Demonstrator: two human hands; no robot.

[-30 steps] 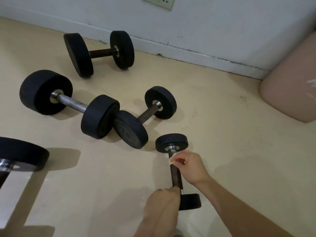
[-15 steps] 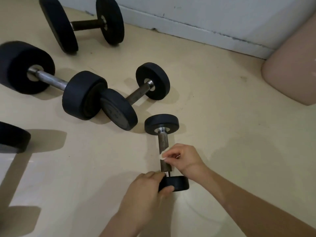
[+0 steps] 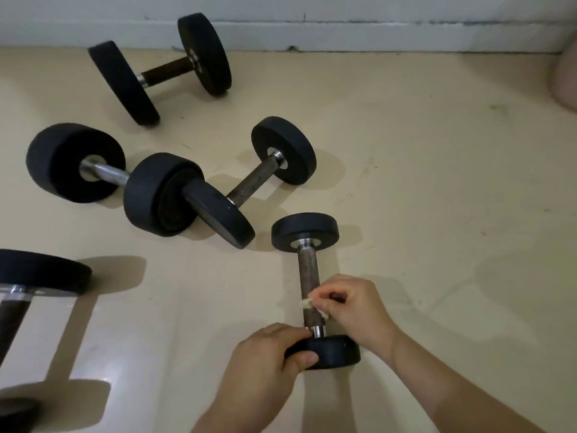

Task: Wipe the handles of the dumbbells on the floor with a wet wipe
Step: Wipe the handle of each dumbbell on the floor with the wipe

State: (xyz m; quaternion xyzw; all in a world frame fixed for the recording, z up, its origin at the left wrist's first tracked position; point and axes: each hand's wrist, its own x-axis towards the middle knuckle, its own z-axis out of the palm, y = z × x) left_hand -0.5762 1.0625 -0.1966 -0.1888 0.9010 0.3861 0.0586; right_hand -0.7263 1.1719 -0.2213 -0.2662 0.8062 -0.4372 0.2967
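A small black dumbbell (image 3: pixel 307 270) with a rusty brown handle lies on the beige floor, pointing away from me. My left hand (image 3: pixel 265 360) grips its near weight plate (image 3: pixel 331 351). My right hand (image 3: pixel 352 307) pinches a small white wet wipe (image 3: pixel 307 303) against the lower part of the handle. Three more dumbbells lie beyond: one with a brown handle (image 3: pixel 253 182) just left, a thick one with a chrome handle (image 3: pixel 109 173), and one near the wall (image 3: pixel 165 70).
A larger dumbbell (image 3: pixel 37 273) enters from the left edge. The white wall and baseboard (image 3: pixel 374 35) run along the back. A pinkish rounded object (image 3: pixel 565 79) sits at the far right.
My right hand with the wipe has slid down the handle from the far end toward the near plate. My left hand moved onto the near plate's side. The view shifted.
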